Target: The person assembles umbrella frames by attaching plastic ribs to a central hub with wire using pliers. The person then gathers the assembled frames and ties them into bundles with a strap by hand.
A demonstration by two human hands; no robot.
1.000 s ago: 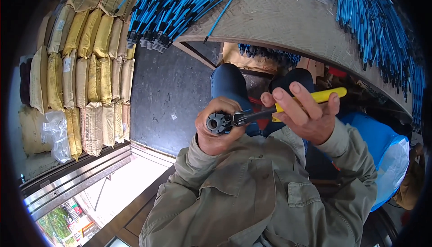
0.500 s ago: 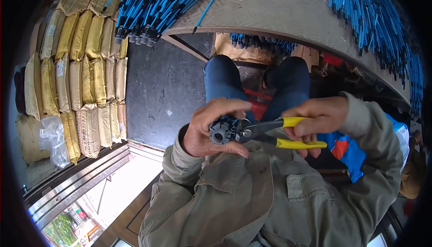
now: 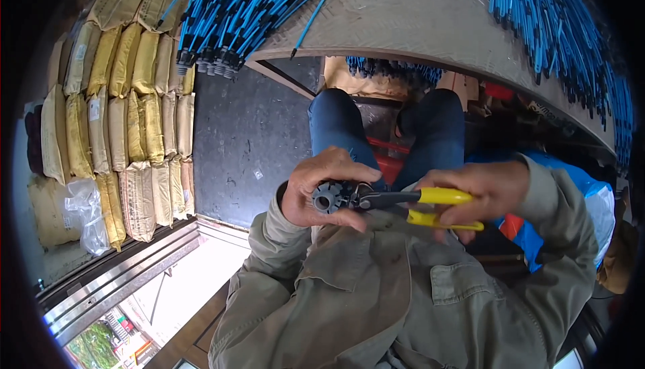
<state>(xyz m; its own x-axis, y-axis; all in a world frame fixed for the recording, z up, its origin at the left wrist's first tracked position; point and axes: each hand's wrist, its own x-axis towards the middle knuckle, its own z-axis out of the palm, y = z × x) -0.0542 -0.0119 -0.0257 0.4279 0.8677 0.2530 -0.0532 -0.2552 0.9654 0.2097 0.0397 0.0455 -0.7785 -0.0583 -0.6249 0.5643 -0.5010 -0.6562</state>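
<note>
Before my shirt (image 3: 366, 281), my left hand (image 3: 304, 187) curls around the fitting (image 3: 328, 192), hole facing me, presumably to steady it. My right hand (image 3: 487, 191) grips the pliers (image 3: 403, 197) by their parted handles, head at the fitting's side.

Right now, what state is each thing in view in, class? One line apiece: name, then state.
Left hand: curled around the grey fitting.
Grey fitting: held, hollow end facing the camera.
Right hand: gripping the yellow-handled pliers, slightly blurred.
Yellow-handled pliers: handles apart.
Blue rods: heaped on the table.
Sacks: filled, stacked in rows.
Clear plastic bag: crumpled.
</note>
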